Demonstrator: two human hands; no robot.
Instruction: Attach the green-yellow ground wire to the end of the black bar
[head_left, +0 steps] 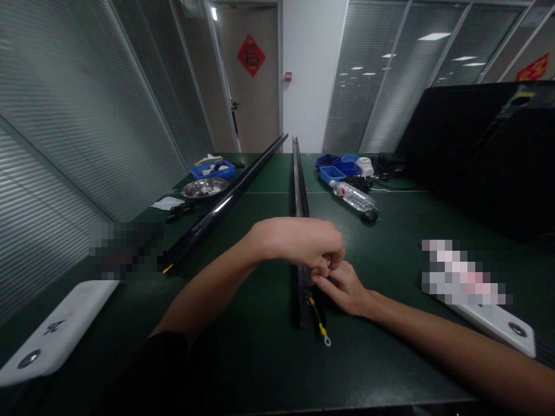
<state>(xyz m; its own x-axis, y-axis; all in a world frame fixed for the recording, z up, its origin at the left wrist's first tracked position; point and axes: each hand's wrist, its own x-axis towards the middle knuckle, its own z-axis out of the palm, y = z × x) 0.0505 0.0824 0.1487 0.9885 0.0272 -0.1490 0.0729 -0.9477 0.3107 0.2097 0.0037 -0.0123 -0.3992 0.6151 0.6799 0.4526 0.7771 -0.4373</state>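
Observation:
My left hand [303,240] arches across a long black channel-shaped rail [299,190], its fingers bent down and pinched together. Against those fingertips, just right of the rail, my right hand [346,287] is closed too, thumb and fingers meeting. A tiny shiny bit shows between the two hands, too small and covered to name. Below them a short green-and-yellow wire [318,316] is joined to the rail near its close end. Its free end carries a ring terminal [326,341] that rests over the green table [260,358].
A second black rail [234,199] lies slanted on the left. Beyond it are a metal bowl [204,188] and a blue tray [212,170]. At right are a plastic bottle [355,197], blue bins [332,174] and a large black panel [477,156]. White devices flank both sides.

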